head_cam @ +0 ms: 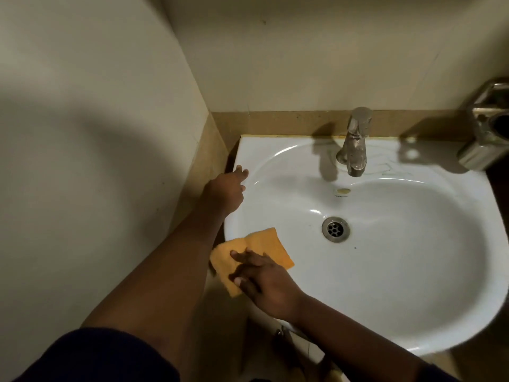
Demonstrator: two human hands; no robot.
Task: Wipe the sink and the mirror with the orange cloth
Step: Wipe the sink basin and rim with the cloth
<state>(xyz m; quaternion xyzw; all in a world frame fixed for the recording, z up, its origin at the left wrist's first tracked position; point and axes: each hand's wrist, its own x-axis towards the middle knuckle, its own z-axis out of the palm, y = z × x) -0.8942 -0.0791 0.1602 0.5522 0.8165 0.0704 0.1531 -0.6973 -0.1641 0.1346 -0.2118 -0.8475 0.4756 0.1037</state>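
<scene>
The white sink [413, 257] fills the right half of the view, with its drain [335, 229] at the middle of the bowl. The orange cloth [264, 246] lies flat over the sink's near-left rim. My right hand [264, 282] presses down on the cloth with fingers spread across it. My left hand [228, 188] rests on the sink's left rim, fingers loosely apart and holding nothing. No mirror shows in this view.
A metal tap [354, 144] stands at the back of the sink. A shiny metal holder [487, 128] hangs on the wall at the far right. Beige walls close in on the left and behind, with a brown ledge [275, 124] along the sink.
</scene>
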